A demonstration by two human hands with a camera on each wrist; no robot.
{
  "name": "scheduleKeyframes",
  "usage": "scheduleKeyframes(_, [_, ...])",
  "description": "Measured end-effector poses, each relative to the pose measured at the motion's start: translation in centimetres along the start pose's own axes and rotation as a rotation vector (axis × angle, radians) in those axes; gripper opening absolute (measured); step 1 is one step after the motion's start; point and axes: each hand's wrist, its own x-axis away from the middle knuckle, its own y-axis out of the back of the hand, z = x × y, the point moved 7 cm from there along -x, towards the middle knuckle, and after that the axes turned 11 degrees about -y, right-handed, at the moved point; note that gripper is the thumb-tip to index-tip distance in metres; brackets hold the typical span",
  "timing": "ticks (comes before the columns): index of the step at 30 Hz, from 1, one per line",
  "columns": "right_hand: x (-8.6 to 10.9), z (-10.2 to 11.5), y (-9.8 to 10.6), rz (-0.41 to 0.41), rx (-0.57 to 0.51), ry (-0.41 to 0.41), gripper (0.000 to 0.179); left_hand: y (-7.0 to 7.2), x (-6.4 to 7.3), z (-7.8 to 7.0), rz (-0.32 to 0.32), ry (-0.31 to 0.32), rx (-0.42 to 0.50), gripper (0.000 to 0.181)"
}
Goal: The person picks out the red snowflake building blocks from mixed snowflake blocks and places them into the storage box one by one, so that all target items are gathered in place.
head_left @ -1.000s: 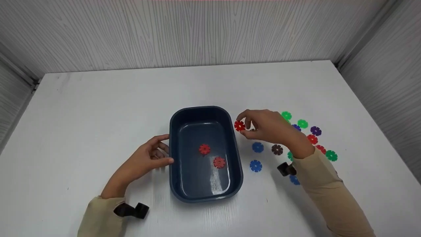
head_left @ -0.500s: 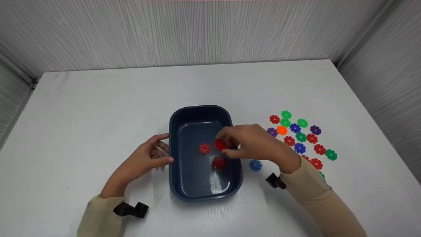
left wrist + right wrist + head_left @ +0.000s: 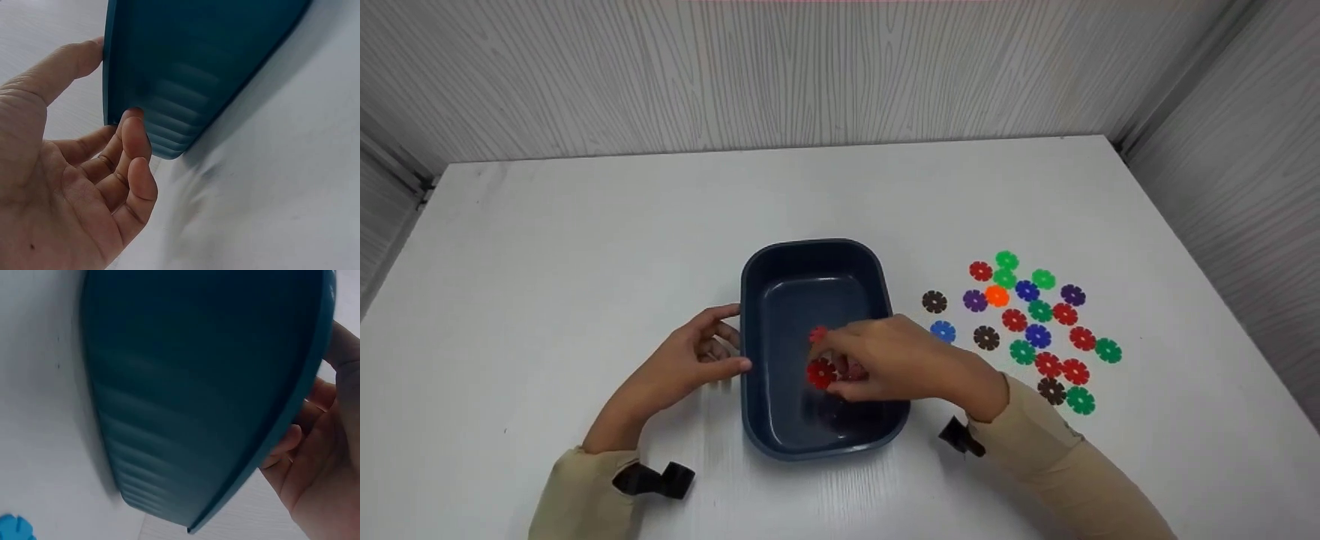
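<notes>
My left hand [image 3: 690, 367] grips the left rim of a dark blue plastic tub [image 3: 825, 454], thumb on the rim and fingers curled against the outer wall [image 3: 180, 84]. Inside the tub, my right hand [image 3: 885, 360] pinches a bright red notched plastic disc [image 3: 821, 373] between thumb and index finger. Just beyond it a second red disc [image 3: 817, 334] lies on the tub floor, partly covered by the fingers. The right wrist view shows the hand [image 3: 320, 439] reaching over the tub's rim [image 3: 298, 399]; the pinched disc is hidden there behind the wall.
Right of the tub, several notched discs in green, red, purple, brown and blue lie scattered on the white table [image 3: 585, 240], among them an orange disc [image 3: 997, 295] and a brown disc [image 3: 934, 301]. A wood-grain panel [image 3: 780, 75] stands behind the table.
My right hand has carried the red disc leftward from beside the tub, over its right rim and into it, lower toward the middle. The left hand keeps its grip on the rim.
</notes>
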Motion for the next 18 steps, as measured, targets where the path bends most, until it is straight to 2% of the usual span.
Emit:
scheduleKeyframes(3, [-0.2, 0.1, -0.2, 0.001, -0.004, 0.018, 0.037, 0.1, 0.1, 0.0, 0.001, 0.001, -0.001, 0.074])
scheduleKeyframes(7, [-0.1, -0.6, 0.4, -0.043, -0.021, -0.007, 0.042, 0.2, 0.1, 0.0, -0.005, -0.004, 0.001, 0.073])
scheduleKeyframes(11, [0.4, -2.2, 1.4, -0.082, -0.063, -0.078, 0.040, 0.2, -0.1, 0.1, -0.007, -0.004, 0.007, 0.072])
scheduleKeyframes(18, [1.5, -6.5, 2.9, -0.121, -0.155, -0.242, 0.042, 0.2, 0.2, 0.2, -0.011, 0.007, -0.003, 0.073])
